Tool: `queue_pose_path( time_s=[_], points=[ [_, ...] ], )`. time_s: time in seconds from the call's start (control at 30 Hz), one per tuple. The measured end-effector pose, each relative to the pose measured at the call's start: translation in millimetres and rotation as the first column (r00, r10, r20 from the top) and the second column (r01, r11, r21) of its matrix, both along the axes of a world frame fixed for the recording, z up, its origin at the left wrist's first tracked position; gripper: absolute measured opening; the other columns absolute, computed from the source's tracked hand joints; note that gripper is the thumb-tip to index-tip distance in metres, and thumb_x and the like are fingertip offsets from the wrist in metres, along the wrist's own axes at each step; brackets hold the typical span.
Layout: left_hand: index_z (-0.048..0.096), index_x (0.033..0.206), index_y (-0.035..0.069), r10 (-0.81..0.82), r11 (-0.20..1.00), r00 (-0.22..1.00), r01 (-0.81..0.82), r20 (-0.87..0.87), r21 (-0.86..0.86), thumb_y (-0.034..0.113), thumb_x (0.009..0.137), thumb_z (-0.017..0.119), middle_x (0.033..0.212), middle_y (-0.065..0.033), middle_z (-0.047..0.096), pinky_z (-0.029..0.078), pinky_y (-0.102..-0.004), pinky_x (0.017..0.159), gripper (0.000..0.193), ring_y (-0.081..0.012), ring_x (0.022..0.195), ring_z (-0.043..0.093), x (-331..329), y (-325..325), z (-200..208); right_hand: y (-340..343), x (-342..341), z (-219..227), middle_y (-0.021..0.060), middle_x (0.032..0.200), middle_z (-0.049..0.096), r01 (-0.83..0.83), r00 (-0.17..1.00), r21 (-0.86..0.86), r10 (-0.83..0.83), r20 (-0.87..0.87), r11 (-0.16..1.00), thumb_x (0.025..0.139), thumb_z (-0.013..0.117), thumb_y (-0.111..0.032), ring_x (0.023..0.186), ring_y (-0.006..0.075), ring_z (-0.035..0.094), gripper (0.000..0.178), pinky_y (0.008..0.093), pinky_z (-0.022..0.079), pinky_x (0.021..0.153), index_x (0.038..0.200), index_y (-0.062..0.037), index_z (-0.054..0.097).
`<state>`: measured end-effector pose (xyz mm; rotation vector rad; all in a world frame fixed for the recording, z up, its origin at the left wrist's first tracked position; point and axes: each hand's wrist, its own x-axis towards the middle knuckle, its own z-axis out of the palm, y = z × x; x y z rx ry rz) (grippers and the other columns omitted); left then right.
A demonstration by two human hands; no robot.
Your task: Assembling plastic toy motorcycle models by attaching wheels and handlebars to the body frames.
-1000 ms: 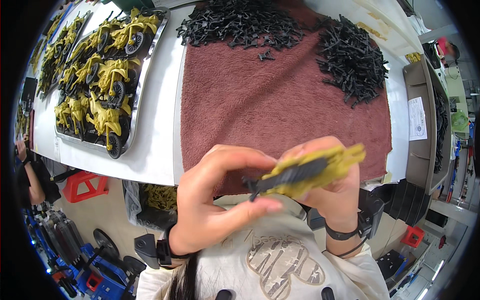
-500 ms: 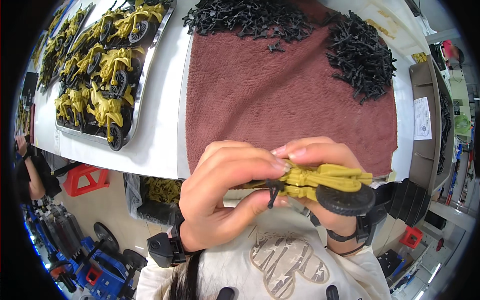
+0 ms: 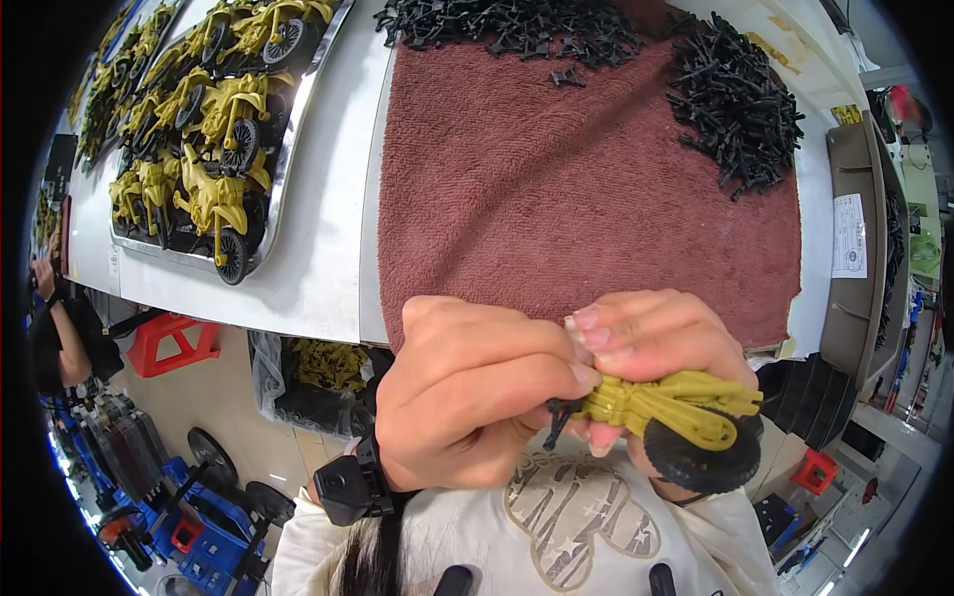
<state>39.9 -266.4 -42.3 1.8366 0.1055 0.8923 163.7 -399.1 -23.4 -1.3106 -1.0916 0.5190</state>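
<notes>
A yellow toy motorcycle (image 3: pixel 686 405) with a black wheel (image 3: pixel 704 452) is held between both hands above the near edge of the cloth. My right hand (image 3: pixel 666 338) wraps it from the far side and underneath, fingers bent over its top. My left hand (image 3: pixel 477 382) is closed on its left end, fingertips pressing against the yellow body and covering that end. A small black plastic piece (image 3: pixel 558 422) pokes out below the left fingers, against the motorcycle; whether it is fixed there I cannot tell.
A reddish-brown cloth (image 3: pixel 576 189) covers the table, with heaps of small black parts (image 3: pixel 735 104) at its far side. A metal tray (image 3: pixel 288 184) of toy motorcycles stands left, a grey bin (image 3: pixel 855 248) right. Below the table edge are a red stool (image 3: pixel 171 343) and a bag-lined box (image 3: pixel 318 397).
Both hands and the motorcycle have come slightly lower and to the right in view. The motorcycle's wheel end has tipped down, and the left fingers have curled in more tightly.
</notes>
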Motion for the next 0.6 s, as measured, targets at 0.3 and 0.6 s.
queue_pose_path(
  time_s=[0.3, 0.6],
  points=[
    [0.068, 0.089, 0.004, -0.031, 0.999, 0.999, 0.032, 0.039, -0.024, -0.008, 0.046, 0.065, 0.087, -0.0074, 0.070, 0.042, -0.0274, 0.068, 0.045, -0.0191, 0.073, 0.065, 2.4, 2.5, -0.2, 1.8, -9.3, -7.6, 0.0181, 0.096, 0.065, 0.085, 0.996, 0.082, -0.088, 0.027, 0.993, 0.067, 0.083, -0.001, 0.092, 0.0295, 0.067, 0.040, 0.0403, 0.055, 0.083, 0.101, 0.0037, 0.064],
    [0.065, 0.093, 0.000, -0.119, 0.954, 0.991, 0.098, -0.055, -0.285, 0.003, 0.069, 0.072, 0.090, -0.0100, 0.069, 0.044, -0.0300, 0.074, 0.026, -0.0217, 0.077, 0.065, 0.1, 10.2, 5.4, 1.8, -1.9, 1.7, 0.0147, 0.091, 0.068, 0.136, 0.984, -0.126, -0.149, -0.096, 0.983, 0.070, 0.083, -0.003, 0.082, 0.0197, 0.067, 0.034, 0.0286, 0.052, 0.071, 0.099, 0.0017, 0.067]
  ],
)
